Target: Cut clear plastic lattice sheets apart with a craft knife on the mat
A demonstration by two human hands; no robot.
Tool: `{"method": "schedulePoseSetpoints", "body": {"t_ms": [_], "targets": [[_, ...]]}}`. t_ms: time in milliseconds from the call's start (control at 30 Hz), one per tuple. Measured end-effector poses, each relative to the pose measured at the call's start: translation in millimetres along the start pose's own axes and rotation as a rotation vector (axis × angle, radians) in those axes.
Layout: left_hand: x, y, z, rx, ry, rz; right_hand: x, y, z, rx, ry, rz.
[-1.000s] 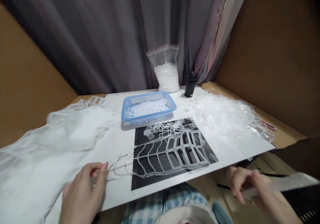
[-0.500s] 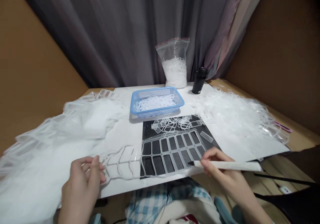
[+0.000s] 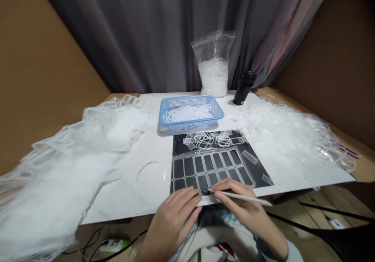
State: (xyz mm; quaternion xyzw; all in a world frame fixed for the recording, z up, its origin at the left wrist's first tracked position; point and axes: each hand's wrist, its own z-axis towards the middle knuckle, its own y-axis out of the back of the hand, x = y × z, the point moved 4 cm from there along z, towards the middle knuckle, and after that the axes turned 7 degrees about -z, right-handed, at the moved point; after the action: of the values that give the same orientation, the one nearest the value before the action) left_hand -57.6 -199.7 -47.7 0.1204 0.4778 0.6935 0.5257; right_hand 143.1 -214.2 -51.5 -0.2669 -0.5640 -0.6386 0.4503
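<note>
A clear plastic grid sheet (image 3: 209, 166) with rows of rectangular cells lies flat on a black mat (image 3: 254, 172). My left hand (image 3: 172, 221) rests at the mat's near edge, fingers stretched flat and pressing the sheet's front edge. My right hand (image 3: 244, 211) is closed on a thin white pen-like tool (image 3: 243, 196), whose dark tip touches the sheet's near row right beside my left fingertips. Several loose clear rectangles (image 3: 211, 139) lie at the mat's far end.
A blue basket (image 3: 191, 113) of white plastic scraps stands behind the mat. Behind it are a zip bag (image 3: 213, 65) of scraps and a black bottle (image 3: 243, 88). Heaps of clear plastic netting cover the left (image 3: 67, 156) and right (image 3: 290, 137) of the white tabletop.
My left hand let go of the netting at the left and moved right to the mat's near edge. The grid sheet now lies flat. My right hand brought the tool's tip onto the sheet.
</note>
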Motion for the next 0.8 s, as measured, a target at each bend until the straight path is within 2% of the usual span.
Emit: {"method": "schedulePoseSetpoints", "body": {"t_ms": [133, 267, 367, 467, 633, 800], "targets": [[14.3, -3.1, -3.0, 0.018, 0.051, 0.06, -8.8, -1.2, 4.0, 0.006, -0.039, -0.068], [28.8, -2.5, 4.0, 0.056, 0.155, 0.078, -13.5, 1.0, 13.2, -0.063, -0.077, -0.065], [34.4, -2.6, 11.9, 0.078, 0.176, 0.083, -12.1, 3.1, 21.8, -0.105, -0.056, -0.067], [31.7, -0.7, 15.3, 0.049, 0.117, 0.087, -7.0, 4.2, 25.5, -0.083, -0.012, -0.077], [12.3, 2.3, 7.2, -0.052, -0.007, 0.012, -0.5, 0.3, 15.9, 0.013, -0.019, -0.044], [5.7, -0.8, -0.7, -0.059, -0.034, 0.038, -4.8, -9.6, 6.9, 0.057, 0.009, -0.041]]}}
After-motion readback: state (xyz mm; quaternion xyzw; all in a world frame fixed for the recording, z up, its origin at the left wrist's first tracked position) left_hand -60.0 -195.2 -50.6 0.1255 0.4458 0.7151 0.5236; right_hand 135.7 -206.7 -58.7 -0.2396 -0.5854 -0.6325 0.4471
